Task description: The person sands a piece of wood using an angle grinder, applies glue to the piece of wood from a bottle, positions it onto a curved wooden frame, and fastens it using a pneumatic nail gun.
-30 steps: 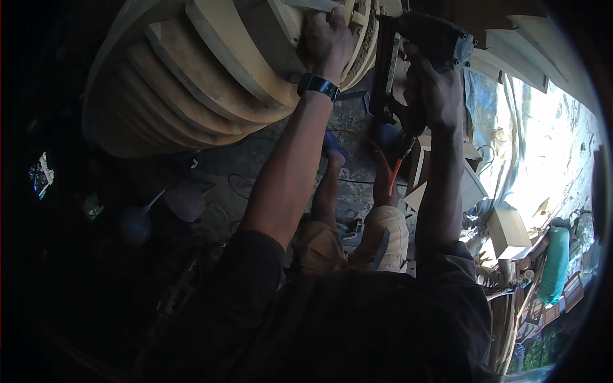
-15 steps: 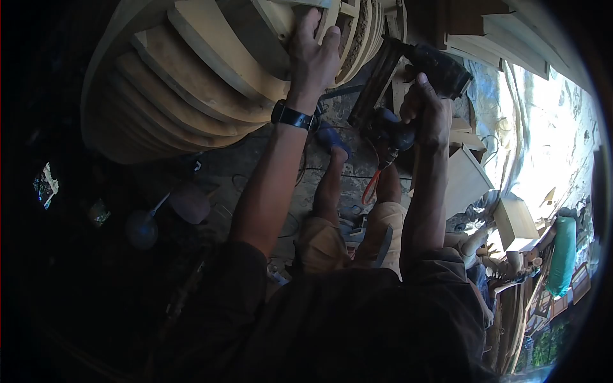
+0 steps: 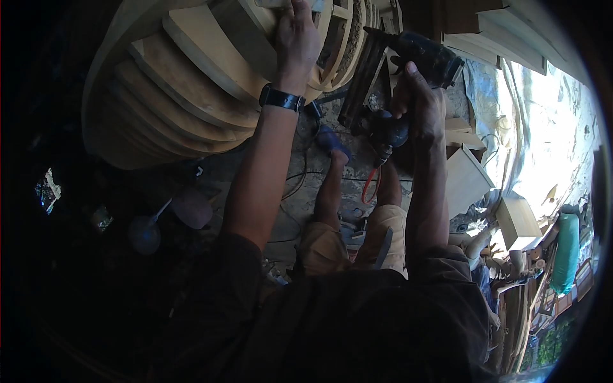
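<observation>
A large curved wooden frame [image 3: 211, 70] of overlapping pale slats fills the upper left. My left hand [image 3: 297, 48], with a watch on the wrist, is at its upper right part, fingers closed on a pale wooden strip [image 3: 270, 2] at the top edge; the fingertips are partly cut off by the view. To the right, my right hand [image 3: 419, 105] grips a dark nail gun [image 3: 429, 59] by its handle. The nail gun's nose points left towards the frame, and its long magazine slants down. An orange-red air hose [image 3: 369, 185] hangs from the handle's base.
Stacked wooden pieces [image 3: 498, 38] are at the upper right. A pale board [image 3: 469, 179] and a wooden box [image 3: 518, 223] lie below them, near a green bundle [image 3: 565, 252]. Cables cross the floor [image 3: 300, 210] around my feet. A round pan-like object [image 3: 144, 234] is at lower left.
My left hand has moved up and left along the frame. My right hand has shifted the nail gun slightly left and up, still gripping it.
</observation>
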### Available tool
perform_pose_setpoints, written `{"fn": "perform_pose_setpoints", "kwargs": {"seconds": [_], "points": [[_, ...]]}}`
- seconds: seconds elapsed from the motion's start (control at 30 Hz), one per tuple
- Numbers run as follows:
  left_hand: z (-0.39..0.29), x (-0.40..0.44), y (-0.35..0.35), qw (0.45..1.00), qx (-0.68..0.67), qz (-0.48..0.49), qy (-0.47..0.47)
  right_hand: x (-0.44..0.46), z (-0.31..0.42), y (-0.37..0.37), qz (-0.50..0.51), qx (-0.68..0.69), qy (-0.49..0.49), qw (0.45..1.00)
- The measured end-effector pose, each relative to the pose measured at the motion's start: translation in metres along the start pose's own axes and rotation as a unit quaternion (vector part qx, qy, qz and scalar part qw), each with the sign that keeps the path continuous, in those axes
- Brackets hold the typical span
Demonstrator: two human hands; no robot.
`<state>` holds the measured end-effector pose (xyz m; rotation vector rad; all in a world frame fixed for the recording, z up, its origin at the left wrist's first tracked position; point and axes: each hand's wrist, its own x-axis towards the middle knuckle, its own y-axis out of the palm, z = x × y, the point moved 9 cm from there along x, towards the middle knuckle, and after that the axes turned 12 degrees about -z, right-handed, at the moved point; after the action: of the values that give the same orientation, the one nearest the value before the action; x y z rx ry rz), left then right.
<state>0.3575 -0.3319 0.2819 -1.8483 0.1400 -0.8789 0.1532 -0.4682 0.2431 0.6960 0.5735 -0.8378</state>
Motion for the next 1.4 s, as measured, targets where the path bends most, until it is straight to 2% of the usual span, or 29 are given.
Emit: {"fn": "perform_pose_setpoints", "kwargs": {"seconds": [0.03, 0.07, 0.1, 0.17, 0.2, 0.27, 0.3, 0.37, 0.4, 0.47, 0.6, 0.63, 0.67, 0.7, 0.73, 0.77, 0.8, 0.87, 0.93, 1.0, 1.03, 1.1, 1.13, 1.2, 1.23, 1.3, 1.33, 1.4], "points": [[0.024, -0.001, 0.015, 0.943, -0.248, 0.008, -0.224, 0.005, -0.001, 0.004, 0.001, -0.022, 0.008, 1.000], [0.036, -0.014, 0.038, 0.777, -0.467, 0.017, -0.422, 0.010, 0.002, 0.008, 0.000, -0.020, 0.007, 1.000], [0.037, -0.012, 0.035, 0.778, -0.467, 0.018, -0.420, 0.012, 0.004, 0.018, 0.031, -0.019, 0.003, 0.999], [0.032, -0.019, 0.043, 0.777, -0.443, 0.156, -0.419, 0.013, 0.011, 0.034, 0.080, -0.019, -0.012, 0.997], [0.028, -0.020, 0.044, 0.778, -0.443, 0.156, -0.418, 0.014, 0.012, 0.037, 0.080, -0.017, -0.013, 0.997], [0.020, -0.014, 0.036, 0.746, -0.522, 0.059, -0.409, 0.018, 0.011, 0.038, 0.073, -0.013, -0.009, 0.997], [0.020, -0.013, 0.032, 0.746, -0.522, 0.059, -0.410, 0.021, 0.010, 0.037, 0.073, -0.013, -0.009, 0.997], [0.017, -0.011, 0.027, 0.832, -0.399, 0.130, -0.363, 0.024, 0.007, 0.034, 0.085, 0.004, -0.007, 0.996], [0.015, -0.011, 0.026, 0.832, -0.399, 0.130, -0.363, 0.027, 0.005, 0.030, 0.085, 0.004, -0.007, 0.996], [0.016, -0.006, 0.018, 0.881, -0.315, 0.105, -0.338, 0.033, -0.005, 0.025, 0.087, 0.061, 0.038, 0.994], [0.020, -0.008, 0.022, 0.880, -0.334, 0.085, -0.328, 0.038, -0.023, 0.025, 0.107, 0.154, 0.088, 0.978], [0.014, 0.000, 0.018, 0.947, -0.227, 0.087, -0.211, 0.041, -0.028, 0.026, 0.123, 0.171, 0.094, 0.973], [0.004, 0.004, 0.016, 0.986, -0.111, 0.085, -0.088, 0.045, -0.034, 0.028, 0.139, 0.187, 0.099, 0.967], [0.005, 0.003, 0.020, 0.987, -0.110, 0.077, -0.085, 0.052, -0.037, 0.026, 0.146, 0.188, 0.093, 0.967], [0.020, -0.005, 0.028, 0.897, -0.367, 0.040, -0.244, 0.054, -0.040, 0.030, 0.195, 0.219, 0.101, 0.951], [0.029, -0.017, 0.040, 0.716, -0.589, 0.003, -0.375, 0.055, -0.043, 0.035, 0.244, 0.248, 0.109, 0.931], [0.022, -0.015, 0.028, 0.719, -0.592, -0.002, -0.365, 0.060, -0.047, 0.036, 0.253, 0.250, 0.101, 0.929], [-0.011, -0.017, -0.003, 0.690, -0.630, 0.062, -0.351, 0.060, -0.048, 0.044, 0.334, 0.313, 0.118, 0.881], [-0.011, -0.031, -0.033, 0.820, -0.494, 0.054, -0.284, 0.065, -0.051, 0.046, 0.353, 0.312, 0.112, 0.875], [-0.022, -0.042, -0.060, 0.835, -0.512, 0.024, -0.199, 0.067, -0.052, 0.047, 0.380, 0.307, 0.104, 0.866], [-0.017, -0.050, -0.064, 0.834, -0.520, 0.015, -0.187, 0.068, -0.050, 0.046, 0.397, 0.302, 0.089, 0.862], [-0.006, -0.066, -0.081, 0.808, -0.572, -0.066, -0.122, 0.071, -0.046, 0.045, 0.422, 0.295, 0.063, 0.855], [-0.005, -0.078, -0.084, 0.804, -0.579, -0.074, -0.111, 0.070, -0.045, 0.045, 0.437, 0.292, 0.053, 0.849], [0.008, -0.102, -0.095, 0.725, -0.655, -0.161, -0.141, 0.078, -0.046, 0.037, 0.439, 0.256, 0.010, 0.861], [0.008, -0.114, -0.097, 0.717, -0.663, -0.173, -0.127, 0.079, -0.047, 0.035, 0.459, 0.258, 0.013, 0.850], [0.015, -0.137, -0.096, 0.603, -0.760, -0.207, -0.123, 0.079, -0.049, 0.034, 0.496, 0.247, 0.009, 0.832], [0.017, -0.145, -0.092, 0.594, -0.769, -0.213, -0.106, 0.078, -0.050, 0.032, 0.504, 0.237, -0.009, 0.830], [0.020, -0.160, -0.085, 0.616, -0.750, -0.226, -0.081, 0.077, -0.049, 0.025, 0.481, 0.238, -0.055, 0.842]]}}
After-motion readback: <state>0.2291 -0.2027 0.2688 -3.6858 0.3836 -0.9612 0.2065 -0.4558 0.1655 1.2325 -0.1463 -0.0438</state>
